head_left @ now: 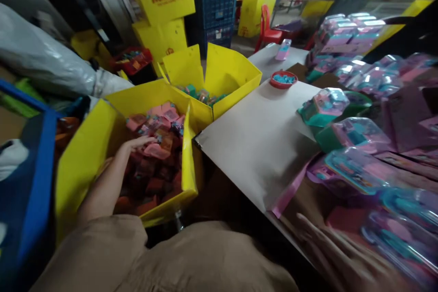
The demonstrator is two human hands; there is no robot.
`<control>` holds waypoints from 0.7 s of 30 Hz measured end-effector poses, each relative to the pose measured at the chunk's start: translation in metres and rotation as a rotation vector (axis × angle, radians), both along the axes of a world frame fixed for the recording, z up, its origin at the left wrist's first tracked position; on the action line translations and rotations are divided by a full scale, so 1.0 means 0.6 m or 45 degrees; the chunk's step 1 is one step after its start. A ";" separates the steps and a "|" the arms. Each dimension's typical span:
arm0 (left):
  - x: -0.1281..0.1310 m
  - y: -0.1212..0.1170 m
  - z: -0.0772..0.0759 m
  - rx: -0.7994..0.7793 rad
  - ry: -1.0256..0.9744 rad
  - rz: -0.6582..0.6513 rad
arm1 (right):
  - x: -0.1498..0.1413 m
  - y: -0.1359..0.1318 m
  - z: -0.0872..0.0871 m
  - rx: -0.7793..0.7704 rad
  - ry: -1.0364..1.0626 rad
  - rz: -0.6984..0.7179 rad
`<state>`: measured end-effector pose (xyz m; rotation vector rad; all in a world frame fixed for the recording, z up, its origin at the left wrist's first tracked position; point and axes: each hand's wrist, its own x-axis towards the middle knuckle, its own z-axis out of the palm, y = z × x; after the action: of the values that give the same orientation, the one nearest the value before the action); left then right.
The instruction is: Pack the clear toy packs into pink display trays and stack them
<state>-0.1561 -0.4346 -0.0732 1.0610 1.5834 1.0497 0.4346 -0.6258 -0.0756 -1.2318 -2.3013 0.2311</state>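
Observation:
My left hand (141, 142) reaches into a yellow box (80, 164), its fingers stretched out over a heap of small pink packs (158, 149). It touches the top of the heap, and I see nothing held in it. My right hand (333, 242), blurred by motion, is low at the right with its fingers extended and nothing visible in them. Near it are a purple-and-teal case with a clear lid (356, 171) and a pink panel edge (290, 187) at the table's side.
Behind the near box stands a second open yellow box (236, 66) holding small green items. A red bowl of blue pieces (283, 80) and an upright pink pack (283, 49) are on the grey table (253, 132). Blue crates (219, 9) stand at the back, a blue frame (37, 164) at left.

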 end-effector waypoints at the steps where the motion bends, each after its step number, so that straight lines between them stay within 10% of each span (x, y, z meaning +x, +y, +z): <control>1: -0.009 -0.015 0.021 -0.058 0.003 0.000 | -0.019 0.022 0.014 0.001 0.052 0.094; 5: 0.044 -0.060 0.111 0.023 -0.120 -0.066 | -0.124 0.095 0.073 -0.214 0.472 0.236; 9: 0.217 -0.087 0.156 0.313 -0.268 -0.357 | -0.196 0.136 0.102 -0.625 1.090 0.286; 15: 0.484 -0.135 0.131 0.284 -0.497 -0.870 | -0.132 0.079 0.124 -0.760 1.596 0.189; 21: 0.652 -0.194 0.109 0.453 -0.682 -0.866 | -0.028 -0.022 0.127 -0.508 1.570 -0.260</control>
<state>0.2351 -0.5508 -0.0075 1.2879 0.5470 1.0261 0.4176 -0.6391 0.0005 -1.0125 -1.0738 1.0618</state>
